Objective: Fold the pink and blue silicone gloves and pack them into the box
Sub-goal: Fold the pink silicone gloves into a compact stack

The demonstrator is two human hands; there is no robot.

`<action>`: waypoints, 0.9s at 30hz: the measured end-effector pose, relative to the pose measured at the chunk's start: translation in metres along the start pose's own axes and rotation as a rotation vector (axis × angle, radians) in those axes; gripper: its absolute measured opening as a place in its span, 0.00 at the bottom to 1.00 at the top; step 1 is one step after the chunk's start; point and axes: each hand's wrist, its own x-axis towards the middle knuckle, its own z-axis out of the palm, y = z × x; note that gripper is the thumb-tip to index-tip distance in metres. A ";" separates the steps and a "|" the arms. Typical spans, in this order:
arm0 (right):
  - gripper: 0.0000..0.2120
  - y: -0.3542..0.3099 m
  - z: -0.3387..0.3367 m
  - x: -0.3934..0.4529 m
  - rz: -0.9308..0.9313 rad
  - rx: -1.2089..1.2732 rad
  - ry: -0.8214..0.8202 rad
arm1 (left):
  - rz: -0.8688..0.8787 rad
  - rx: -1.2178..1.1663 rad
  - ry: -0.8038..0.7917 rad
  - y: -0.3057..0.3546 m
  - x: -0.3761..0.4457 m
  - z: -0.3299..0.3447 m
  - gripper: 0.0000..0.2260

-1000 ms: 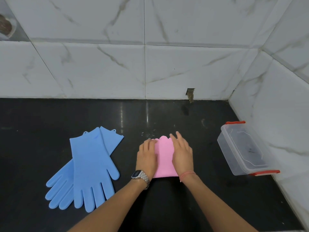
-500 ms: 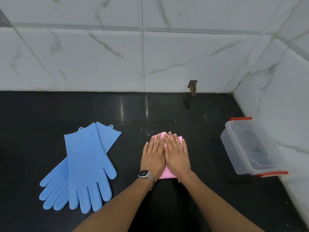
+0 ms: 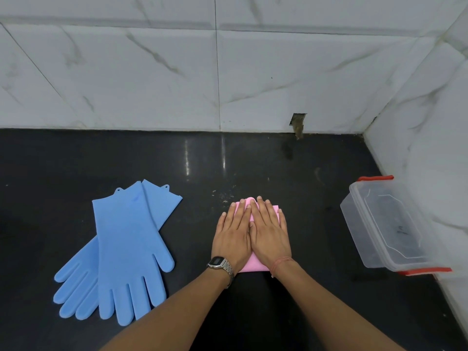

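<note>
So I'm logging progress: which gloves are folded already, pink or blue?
The pink gloves, a compact bundle pressed flat under the left hand and right hand. The blue gloves lie unfolded, fingers spread.

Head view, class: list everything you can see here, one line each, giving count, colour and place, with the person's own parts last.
blue gloves: two, light blue, flat and overlapping on the counter's left, fingers toward the camera
pink glove: count unclear, pink, folded at centre under both hands
box: one, clear with red clips, lidded, on the counter's right by the side wall
counter: one, glossy black, across the lower view
wall tiles: several, white marbled, behind and to the right
wall gap: one, brownish, at the back wall's base
watch: one, silver, left wrist
thread: one, reddish, right wrist
left hand: one, flat on the pink glove
right hand: one, flat beside it, pressing down
</note>
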 end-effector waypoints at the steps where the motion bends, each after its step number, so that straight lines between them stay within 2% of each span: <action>1: 0.26 0.000 0.000 0.000 0.001 0.004 -0.006 | -0.003 -0.003 -0.004 0.000 0.000 0.000 0.24; 13: 0.26 0.000 -0.002 0.000 0.003 0.030 -0.044 | -0.008 -0.053 -0.015 -0.003 0.001 0.002 0.23; 21: 0.27 0.005 -0.012 0.003 -0.042 0.058 -0.156 | 0.023 -0.034 -0.024 -0.003 -0.002 -0.003 0.24; 27: 0.27 0.003 -0.013 -0.001 -0.085 -0.010 -0.132 | -0.029 0.006 -0.018 -0.002 -0.007 -0.001 0.24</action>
